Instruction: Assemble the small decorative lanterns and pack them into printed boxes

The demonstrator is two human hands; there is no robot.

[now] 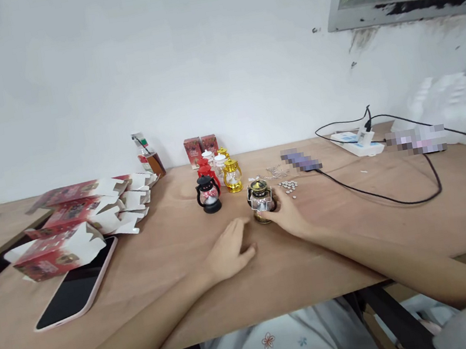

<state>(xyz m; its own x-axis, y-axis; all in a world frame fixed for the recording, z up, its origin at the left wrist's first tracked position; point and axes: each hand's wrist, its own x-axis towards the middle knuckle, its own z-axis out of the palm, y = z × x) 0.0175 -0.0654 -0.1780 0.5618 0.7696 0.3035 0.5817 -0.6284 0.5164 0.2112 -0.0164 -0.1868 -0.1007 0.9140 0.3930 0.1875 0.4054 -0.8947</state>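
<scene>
A small bronze-coloured lantern (260,201) with a wire handle around its body stands upright on the table. My right hand (287,216) grips its lower right side, thumb in front and fingers partly hidden behind it. Just left of that lantern, my left hand (231,250) rests on the wood, fingers stretched out and apart from the thumb, holding nothing. Behind it are a black lantern (208,194), a gold lantern (232,176), and red and white ones in a cluster. Loose wire pieces (277,171) and several button cells (288,186) lie right of the held lantern.
Open red-and-white cartons (60,251) are piled at left, partly over a phone (77,284). A bottle (150,158) and two red boxes (194,151) stand by the wall. At right are a blurred phone (299,160), black cable (381,204) and power strip (356,143).
</scene>
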